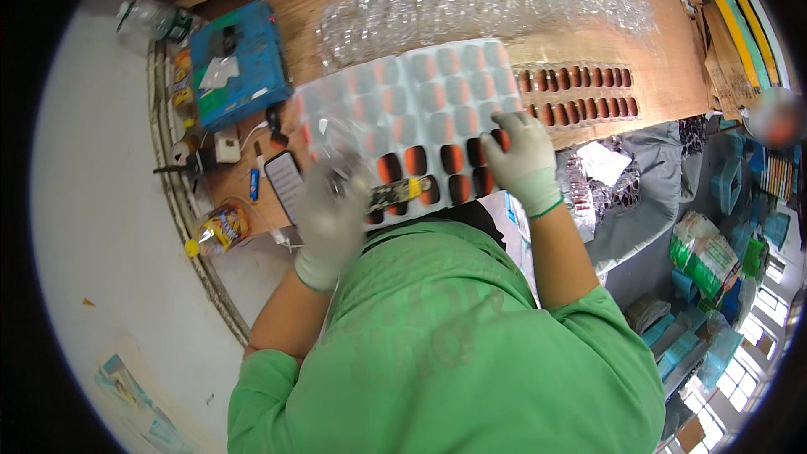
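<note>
A white sheet [403, 63] with rows of oval, nail-shaped pieces lies in front of me. A pale film seems to veil its far rows; the near pieces [451, 160] show black and orange. My right hand [523, 160], in a white glove with a green cuff, rests at the sheet's right edge. Its finger and thumb are apart on either side of one dark piece. My left hand [330, 219], also gloved, is smeared by motion over the sheet's left edge, with blurred clear plastic near its fingers. Beside it is a black-and-yellow cutter-like tool [397, 193]; whether it is held is unclear.
Beyond the sheet lies a heap of clear plastic strips [487, 4]. Two clear trays of brown nail-shaped pieces [577, 92] are at the right. Leftward are a blue box [239, 63], a phone [284, 181] and a yellow-capped bottle [220, 229]. Grey fabric [639, 210] hangs right of the table.
</note>
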The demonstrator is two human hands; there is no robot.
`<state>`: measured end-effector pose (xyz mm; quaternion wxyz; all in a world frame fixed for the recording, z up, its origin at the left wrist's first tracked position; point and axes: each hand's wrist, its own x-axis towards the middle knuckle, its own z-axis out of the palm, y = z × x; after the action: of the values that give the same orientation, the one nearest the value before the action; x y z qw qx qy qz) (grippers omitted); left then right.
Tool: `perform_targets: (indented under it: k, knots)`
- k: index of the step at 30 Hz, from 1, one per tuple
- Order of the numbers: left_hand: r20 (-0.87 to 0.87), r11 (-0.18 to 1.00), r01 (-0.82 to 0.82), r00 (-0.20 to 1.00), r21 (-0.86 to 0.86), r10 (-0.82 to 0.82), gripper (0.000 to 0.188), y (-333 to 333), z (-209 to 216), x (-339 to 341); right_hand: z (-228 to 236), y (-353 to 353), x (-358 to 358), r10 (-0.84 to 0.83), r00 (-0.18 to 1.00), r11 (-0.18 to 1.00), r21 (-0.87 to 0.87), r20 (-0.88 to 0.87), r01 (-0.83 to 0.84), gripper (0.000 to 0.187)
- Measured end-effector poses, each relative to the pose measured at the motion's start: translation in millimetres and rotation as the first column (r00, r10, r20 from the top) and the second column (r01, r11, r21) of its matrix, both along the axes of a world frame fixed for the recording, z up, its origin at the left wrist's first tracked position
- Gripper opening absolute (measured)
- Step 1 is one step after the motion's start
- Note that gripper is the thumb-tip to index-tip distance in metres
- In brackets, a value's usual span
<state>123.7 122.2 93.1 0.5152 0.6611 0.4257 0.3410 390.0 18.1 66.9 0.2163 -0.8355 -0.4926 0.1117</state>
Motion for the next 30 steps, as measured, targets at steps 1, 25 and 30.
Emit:
perform_targets:
  k: [1, 25, 30]
  knots:
    - [-0.07, 0.971, 0.188, 0.981, 0.147, -0.179, 0.021, -10, 5, -20, 2, 2, -4, 0.036, 0.999, 0.998, -0.045, 0.0, -0.036, 0.033]
    - [-0.058, 0.808, 0.589, 0.807, 0.008, -0.587, 0.026, -30, 38, -101, -5, -5, -124, 0.514, 0.807, 0.765, 0.269, 0.292, -0.585, 0.025]
    - [-0.125, 0.895, 0.442, 0.886, -0.063, -0.447, 0.026, -19, 35, -95, 12, -32, -173, 0.29, 0.87, 0.776, 0.63, -0.399, 0.03, 0.033]
